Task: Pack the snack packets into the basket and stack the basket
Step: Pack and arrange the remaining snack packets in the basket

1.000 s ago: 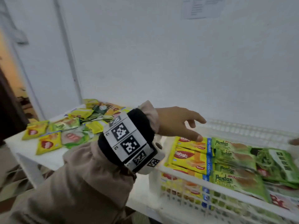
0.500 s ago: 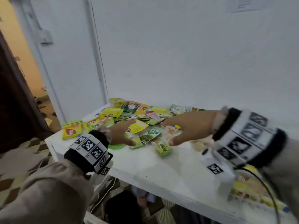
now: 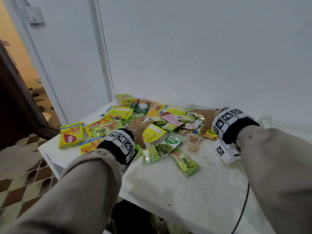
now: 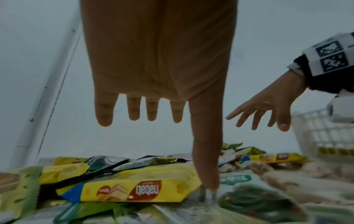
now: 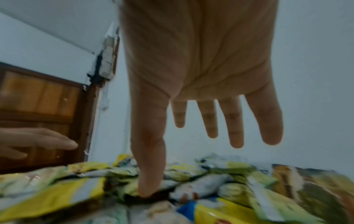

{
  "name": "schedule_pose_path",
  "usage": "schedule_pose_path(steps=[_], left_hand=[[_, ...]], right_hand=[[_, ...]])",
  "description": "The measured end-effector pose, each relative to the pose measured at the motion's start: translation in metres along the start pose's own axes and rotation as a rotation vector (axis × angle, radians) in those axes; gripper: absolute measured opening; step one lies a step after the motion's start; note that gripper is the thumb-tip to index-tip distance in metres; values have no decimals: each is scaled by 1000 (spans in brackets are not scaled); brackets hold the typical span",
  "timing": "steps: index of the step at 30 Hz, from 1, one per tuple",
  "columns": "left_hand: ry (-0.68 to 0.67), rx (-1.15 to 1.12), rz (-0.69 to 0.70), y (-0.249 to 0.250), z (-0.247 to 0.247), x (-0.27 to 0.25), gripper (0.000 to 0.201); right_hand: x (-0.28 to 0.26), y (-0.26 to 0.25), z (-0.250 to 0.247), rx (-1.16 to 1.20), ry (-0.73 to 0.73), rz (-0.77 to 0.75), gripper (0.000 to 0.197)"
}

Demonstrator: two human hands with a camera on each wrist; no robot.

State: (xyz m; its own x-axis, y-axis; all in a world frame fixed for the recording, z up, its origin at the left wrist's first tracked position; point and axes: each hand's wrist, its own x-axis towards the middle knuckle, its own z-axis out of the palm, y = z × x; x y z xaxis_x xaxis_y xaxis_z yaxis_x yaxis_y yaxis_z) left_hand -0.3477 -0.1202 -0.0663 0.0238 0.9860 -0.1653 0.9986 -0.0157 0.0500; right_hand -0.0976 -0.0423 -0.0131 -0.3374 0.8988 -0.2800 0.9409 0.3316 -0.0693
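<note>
Both hands out over the heap of yellow and green foil snack packets [image 3: 152, 122] on the white surface [image 3: 168, 191]. Nothing gripped yet.

Left hand [image 3: 139, 127]: fingers spread and straight, thumb tip down at the end of the flat yellow nabati wafer packet [image 4: 134, 192], on the near edge of the heap. Holding nothing.

Right hand [image 3: 205, 120]: also splayed, thumb dipped into the crinkled packets on the heap's right side, other fingers hovering clear. Holding nothing.

White plastic lattice basket [image 4: 323, 133]: only seen from the left wrist, well off to the right of the heap, beyond my right hand. It has yellow packets inside already. The head view barely catches it.

My read: this is the grab step, a two-hand scoop, with most of the heap still to move.

Risks:
- Foil is slick and the packets overlap loosely. A wide scoop will likely shed a few on the way to the basket.
- The red-logo yellow nabati packet [image 3: 71, 135] and its neighbours sit left of the heap, close to the surface edge. Sweeping that side could push them onto the floor.
- The long green Pandan packet [image 3: 185, 163] lies apart, nearer me than the heap. Easy to miss.
- Squeezing hard could crush wafers.
</note>
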Motion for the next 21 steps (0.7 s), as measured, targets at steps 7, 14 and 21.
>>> schedule_pose_path(steps=[7,14,21], left_hand=[[-156,261,66,-10,-11,69,119],[-207,428,173,-16,-2,103,109],[-250,481,261,-13,2,114,111]], right_hand=[[86,64,36,-184,-36,113,142],[75,35,44,-160,-102,86,88],[90,39,59,-182,-60,70,70]])
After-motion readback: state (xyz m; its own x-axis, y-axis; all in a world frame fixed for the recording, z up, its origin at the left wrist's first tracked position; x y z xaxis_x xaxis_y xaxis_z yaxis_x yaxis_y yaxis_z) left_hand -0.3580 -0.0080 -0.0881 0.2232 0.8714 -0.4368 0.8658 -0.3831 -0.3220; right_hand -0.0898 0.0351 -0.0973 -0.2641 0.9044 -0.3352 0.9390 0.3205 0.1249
